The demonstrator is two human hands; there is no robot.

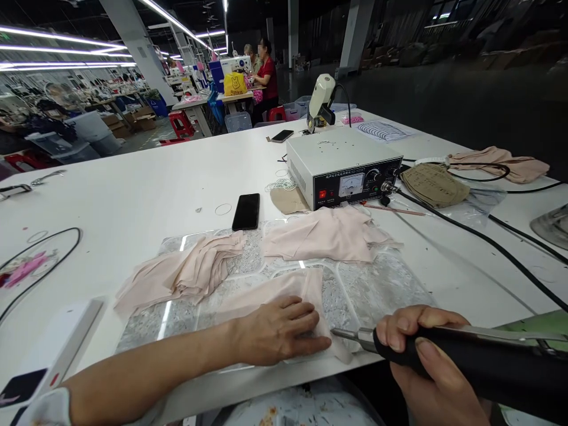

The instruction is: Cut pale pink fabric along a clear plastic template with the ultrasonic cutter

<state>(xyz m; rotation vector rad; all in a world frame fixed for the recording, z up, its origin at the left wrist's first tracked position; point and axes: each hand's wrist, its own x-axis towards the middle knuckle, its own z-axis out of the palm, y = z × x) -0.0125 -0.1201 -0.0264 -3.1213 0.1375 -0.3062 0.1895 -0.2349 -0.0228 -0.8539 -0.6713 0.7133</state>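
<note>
My left hand [279,328] lies flat, fingers together, pressing a pale pink fabric piece [284,293] onto a grey patterned glass plate [381,287]. My right hand [421,367] is wrapped round the black handle of a cutting tool [479,355]. The tool's metal tip [346,334] touches the fabric's edge just right of my left fingertips. A stack of pink fabric pieces [186,272] lies at the plate's left. Another pile of pink pieces [328,234] lies at its far side.
A white control box [341,163] with a meter stands behind the plate, its black cable [479,236] running right. A black phone [247,211] lies left of it. More fabric [497,163] and a paper pattern [435,184] lie at right. People sit sewing far back.
</note>
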